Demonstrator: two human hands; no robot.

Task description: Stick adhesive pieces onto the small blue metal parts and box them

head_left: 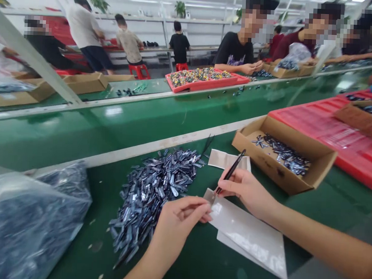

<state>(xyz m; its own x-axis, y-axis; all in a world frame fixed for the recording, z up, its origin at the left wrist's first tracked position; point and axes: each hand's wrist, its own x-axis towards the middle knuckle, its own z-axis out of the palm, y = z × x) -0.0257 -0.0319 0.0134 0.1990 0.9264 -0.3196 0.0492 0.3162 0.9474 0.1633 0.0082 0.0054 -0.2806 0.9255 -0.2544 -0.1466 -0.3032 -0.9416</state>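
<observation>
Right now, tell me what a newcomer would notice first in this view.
The big heap of small dark metallic parts grabs the eye first, lying on the green belt just left of the person's hands. Beside it, the right hand pinches black tweezers above a pale sheet, with the left hand close by. Across the belt, a red tray of multicoloured small parts stands out.
</observation>
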